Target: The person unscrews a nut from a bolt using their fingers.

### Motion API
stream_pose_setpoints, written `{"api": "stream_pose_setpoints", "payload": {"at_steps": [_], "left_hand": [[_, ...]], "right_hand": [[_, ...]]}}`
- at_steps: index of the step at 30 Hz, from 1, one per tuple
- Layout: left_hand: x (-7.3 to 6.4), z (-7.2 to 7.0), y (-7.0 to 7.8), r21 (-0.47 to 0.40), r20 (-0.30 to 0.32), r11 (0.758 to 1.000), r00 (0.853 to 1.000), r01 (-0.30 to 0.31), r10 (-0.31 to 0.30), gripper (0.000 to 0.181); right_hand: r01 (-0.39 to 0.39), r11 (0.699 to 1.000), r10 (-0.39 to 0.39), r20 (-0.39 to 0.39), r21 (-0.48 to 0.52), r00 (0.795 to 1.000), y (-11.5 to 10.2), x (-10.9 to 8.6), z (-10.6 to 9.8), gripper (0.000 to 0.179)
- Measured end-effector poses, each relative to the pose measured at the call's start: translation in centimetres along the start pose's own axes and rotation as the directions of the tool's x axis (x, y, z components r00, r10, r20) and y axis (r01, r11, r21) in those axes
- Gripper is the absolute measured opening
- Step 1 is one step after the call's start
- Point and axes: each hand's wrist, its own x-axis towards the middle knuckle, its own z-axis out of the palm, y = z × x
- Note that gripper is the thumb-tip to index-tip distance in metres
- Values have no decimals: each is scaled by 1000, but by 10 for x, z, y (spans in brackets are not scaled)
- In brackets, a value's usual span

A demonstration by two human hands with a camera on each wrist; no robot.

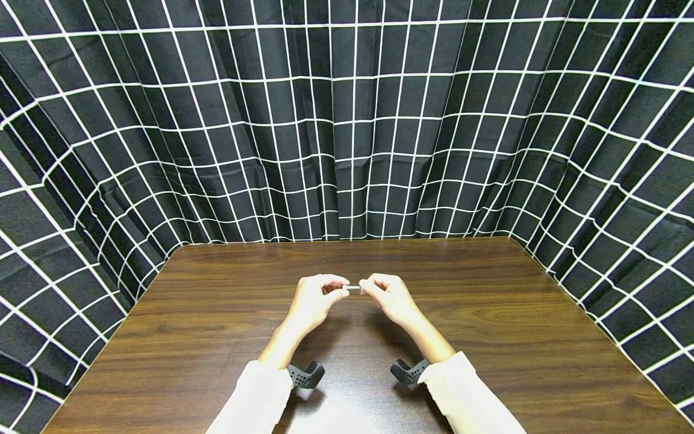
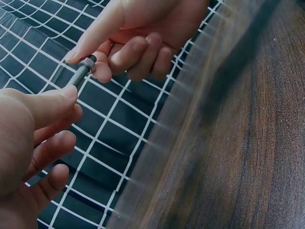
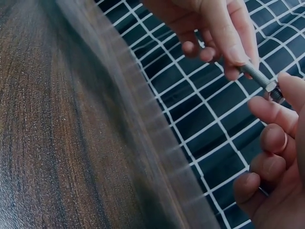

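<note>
A grey metal bolt spans the gap between both hands, held above the table. My left hand pinches one end of it between thumb and index finger, which hide that end. Toward the other end a hex nut sits on the threaded shank, with the dark bolt tip poking out past it. My right hand has its thumb and index finger around the nut. The other fingers of both hands are loosely curled, touching nothing, in the wrist views.
A brown wood-grain table lies beneath the hands. Behind it and on both sides hangs a black curtain with a white grid. Dark grey wrist mounts stick out inward from the white sleeves.
</note>
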Motion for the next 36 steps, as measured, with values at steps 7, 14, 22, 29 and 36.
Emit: {"api": "stream_pose_setpoints", "payload": {"at_steps": [7,14,22,29,36], "left_hand": [[0,0,-1,-3,-7,1000,1000,23,-23,15],[0,-1,1,-26,-10,999,1000,21,-21,15],[1,0,-2,-20,-31,1000,999,3,-4,15],[1,0,-2,-19,-35,1000,999,16,-17,15],[1,0,-2,-27,-46,1000,999,-2,1,15]], "right_hand": [[34,998,-34,6,59,999,13,3,0,11],[20,991,-20,4,132,1000,41,9,2,12],[62,967,-64,2,245,998,43,8,2,23],[65,959,-68,0,275,998,42,8,2,25],[49,948,-49,-6,315,999,40,8,2,24]]}}
